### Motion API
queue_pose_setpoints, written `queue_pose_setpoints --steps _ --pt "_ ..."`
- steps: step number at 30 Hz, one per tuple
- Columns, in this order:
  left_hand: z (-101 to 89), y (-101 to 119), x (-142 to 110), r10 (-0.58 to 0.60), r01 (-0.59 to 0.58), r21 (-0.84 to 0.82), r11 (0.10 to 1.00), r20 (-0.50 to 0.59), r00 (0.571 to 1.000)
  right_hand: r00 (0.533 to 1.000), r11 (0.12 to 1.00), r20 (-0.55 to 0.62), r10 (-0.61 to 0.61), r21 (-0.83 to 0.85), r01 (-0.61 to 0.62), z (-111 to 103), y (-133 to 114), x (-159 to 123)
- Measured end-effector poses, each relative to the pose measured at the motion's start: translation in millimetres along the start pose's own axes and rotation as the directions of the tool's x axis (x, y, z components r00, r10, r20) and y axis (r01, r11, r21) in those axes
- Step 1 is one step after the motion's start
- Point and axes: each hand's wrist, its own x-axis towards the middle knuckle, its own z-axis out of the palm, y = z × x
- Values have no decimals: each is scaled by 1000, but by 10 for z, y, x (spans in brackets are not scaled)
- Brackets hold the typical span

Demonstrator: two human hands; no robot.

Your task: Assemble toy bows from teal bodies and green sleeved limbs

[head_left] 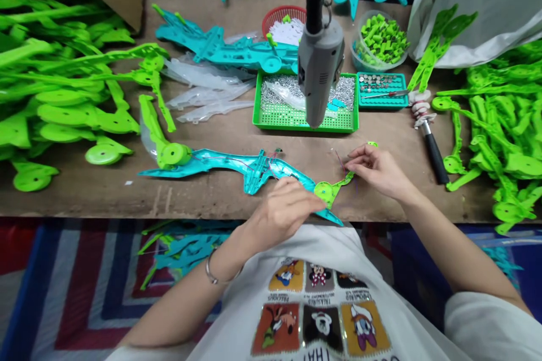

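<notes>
A long turquoise plastic shell (pixel 228 161) lies along the table's front, with red and purple wires (pixel 265 168) running in it. At its left end sits a bright green arm with a round hub (pixel 174 154). A second green arm (pixel 324 192) with a round hub is at its right end. My left hand (pixel 290 206) is closed over the shell's right part, its fingertips at the green hub; the fingers cover part of the shell. My right hand (pixel 379 172) pinches a thin wire (pixel 340 161) above the tip of the right green arm.
A grey electric screwdriver (pixel 320 67) hangs in front of a green tray of screws (pixel 265 122). Behind are a turquoise tray of round metal pieces (pixel 381 98) and a tub of green bits (pixel 383 39). A black-handled tool (pixel 436 155) lies right. Green parts (pixel 63 107) heap both sides.
</notes>
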Motion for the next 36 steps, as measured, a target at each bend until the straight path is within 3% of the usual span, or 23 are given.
queue_pose_setpoints --steps 4,7,9,11,14,17,21,24,29,32,36 --pt "-7 -16 -252 1 -12 64 998 161 987 998 983 -51 -33 -183 23 58 38 -120" --pt "-40 27 -289 -16 5 51 999 216 976 997 985 -73 2 -173 -14 136 87 -198" --pt "-41 91 -231 -24 18 45 999 141 990 996 987 -89 12 -156 -26 184 126 -229" --pt "-1 165 -117 -78 79 99 992 -15 997 994 989 -105 17 -143 -32 215 162 -244" --pt "118 257 88 -213 239 157 958 -164 963 993 989 -113 23 -144 -39 203 192 -259" --pt "221 302 209 -316 319 111 941 -40 948 996 987 -85 -2 -158 -11 121 173 -270" --pt "286 308 247 -244 213 205 955 140 960 978 988 -177 -107 -125 86 50 67 -212" --pt "370 295 333 -259 215 296 931 118 959 982 993 -163 -93 -91 78 123 -12 -96" --pt "635 225 503 -425 377 377 846 50 904 995 999 -95 -32 32 35 228 21 -14" --pt "768 164 490 -438 378 381 844 81 895 992 995 -122 -22 94 34 176 106 -91" --pt "865 105 404 -381 309 415 856 100 919 989 991 -150 3 132 17 137 191 -176"
